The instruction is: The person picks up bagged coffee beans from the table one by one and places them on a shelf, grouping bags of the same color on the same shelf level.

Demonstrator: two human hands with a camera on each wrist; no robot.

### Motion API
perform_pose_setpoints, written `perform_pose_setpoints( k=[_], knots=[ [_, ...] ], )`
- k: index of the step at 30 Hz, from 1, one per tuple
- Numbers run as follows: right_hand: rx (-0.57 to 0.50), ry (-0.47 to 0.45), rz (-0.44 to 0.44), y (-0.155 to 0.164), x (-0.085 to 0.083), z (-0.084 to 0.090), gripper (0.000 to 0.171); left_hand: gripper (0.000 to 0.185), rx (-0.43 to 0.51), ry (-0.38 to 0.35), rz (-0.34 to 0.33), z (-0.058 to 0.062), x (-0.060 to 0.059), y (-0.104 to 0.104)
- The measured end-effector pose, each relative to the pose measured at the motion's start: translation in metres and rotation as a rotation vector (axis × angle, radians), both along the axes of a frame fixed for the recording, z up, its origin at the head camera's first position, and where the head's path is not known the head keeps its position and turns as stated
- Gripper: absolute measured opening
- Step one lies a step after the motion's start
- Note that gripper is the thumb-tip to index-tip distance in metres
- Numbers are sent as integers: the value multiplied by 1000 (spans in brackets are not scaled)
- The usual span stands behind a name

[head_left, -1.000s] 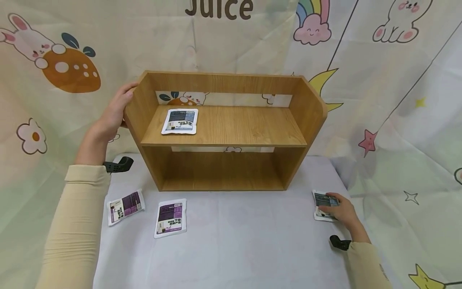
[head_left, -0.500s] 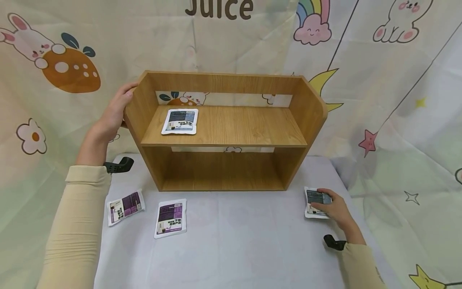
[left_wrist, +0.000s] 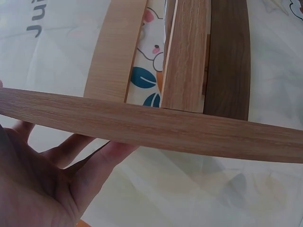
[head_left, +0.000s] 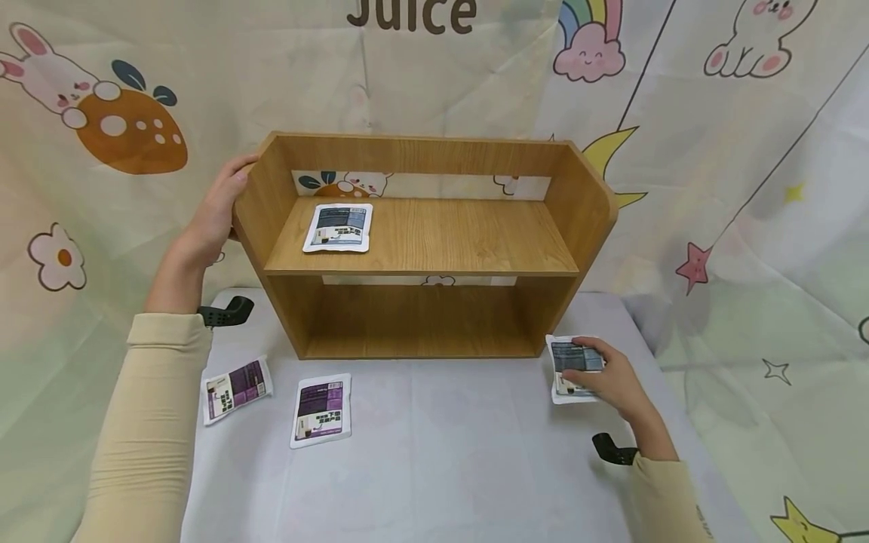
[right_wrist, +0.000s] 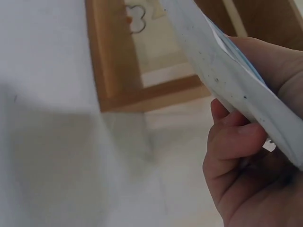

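— Blue packet (head_left: 569, 369): where is it?
— Pinched in the right hand (head_left: 614, 381), lifted off the table (head_left: 441, 467) beside the wooden shelf's (head_left: 421, 237) lower right corner.
— The left hand (head_left: 216, 211)?
— Fingers straight, pressed flat against the shelf's left side.

Two purple-labelled packets lie flat on the white tablecloth (head_left: 441, 467) at near left, one (head_left: 234, 388) angled, the other (head_left: 321, 409) just to its right. Behind hangs a cartoon curtain (head_left: 747, 151) with rabbits, a rainbow, stars and the word "Juice".
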State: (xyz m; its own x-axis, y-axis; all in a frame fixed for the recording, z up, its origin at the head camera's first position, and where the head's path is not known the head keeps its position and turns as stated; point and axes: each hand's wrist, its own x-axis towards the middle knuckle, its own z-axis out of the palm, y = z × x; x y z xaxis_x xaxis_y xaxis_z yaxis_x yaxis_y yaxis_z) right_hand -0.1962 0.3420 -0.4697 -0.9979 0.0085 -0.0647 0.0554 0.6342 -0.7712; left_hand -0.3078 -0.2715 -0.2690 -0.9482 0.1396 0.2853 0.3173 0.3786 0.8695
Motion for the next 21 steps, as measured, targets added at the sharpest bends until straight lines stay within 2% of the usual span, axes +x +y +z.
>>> perform_pose_setpoints(
  k=[9,21],
  knots=[
    [-34,73,62,-30,4,29,74,53,7,23,4,0,-1,1],
    [-86,123,104,-60,3,64,71,52,5,31,13,-2,-2,0]
  ],
)
